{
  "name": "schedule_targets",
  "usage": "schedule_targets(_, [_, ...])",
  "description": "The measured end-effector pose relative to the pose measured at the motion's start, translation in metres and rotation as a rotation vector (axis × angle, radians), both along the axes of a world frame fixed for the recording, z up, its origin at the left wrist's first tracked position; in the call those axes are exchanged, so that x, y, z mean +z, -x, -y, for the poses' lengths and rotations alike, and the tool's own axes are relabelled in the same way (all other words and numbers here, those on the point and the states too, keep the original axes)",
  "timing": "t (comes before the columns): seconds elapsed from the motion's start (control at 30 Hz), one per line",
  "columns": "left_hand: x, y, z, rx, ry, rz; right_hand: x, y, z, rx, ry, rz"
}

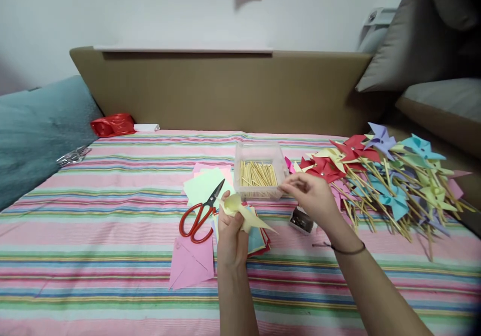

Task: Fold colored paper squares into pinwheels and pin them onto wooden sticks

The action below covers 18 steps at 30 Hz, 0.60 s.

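My left hand [231, 233] grips a pale yellow paper pinwheel [248, 217], with some blades curled toward its middle and one pointing out right. My right hand [313, 195] is at the front right corner of the clear plastic box [255, 194], fingertips pinched; whatever is between them is too small to make out. Thin wooden sticks [258, 174] lie inside that box. Below my right hand stands a small open box [301, 220] of dark little pieces. Red-handled scissors [203, 210] lie left of my left hand, and a stack of coloured paper squares [259, 240] lies partly hidden beneath it.
Many finished paper pinwheels [391, 195] on sticks are heaped at the right. Pale green sheets [201, 188] lie under the scissors, with a pink paper square [192, 263] nearer me. A red plastic bundle [112, 125] lies far left, and grey cushions [409, 40] rise at the right.
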State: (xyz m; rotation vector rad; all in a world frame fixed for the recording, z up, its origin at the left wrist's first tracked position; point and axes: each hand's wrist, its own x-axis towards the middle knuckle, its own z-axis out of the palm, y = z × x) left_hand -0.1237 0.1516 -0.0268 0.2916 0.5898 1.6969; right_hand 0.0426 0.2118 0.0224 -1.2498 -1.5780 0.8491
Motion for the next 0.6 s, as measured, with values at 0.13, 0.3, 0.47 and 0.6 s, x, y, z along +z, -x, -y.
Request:
schedule_targets(0.13, [-0.001,0.004,0.002,0.050,-0.042,-0.018,0.021,0.021,-0.060,-0.018,0.010,0.645])
schedule_targets(0.3, [0.001,0.004,0.001,0.066,-0.008,-0.119,0.001,0.052,-0.120,0.052,0.211,0.954])
schedule_targets(0.47, [-0.004,0.008,0.003,0.094,0.022,-0.042,-0.034,0.068,-0.137,0.111,0.398,1.111])
schedule_targets(0.6, [-0.008,0.012,0.003,0.109,-0.006,-0.004,-0.040,0.067,-0.140,0.143,0.438,1.105])
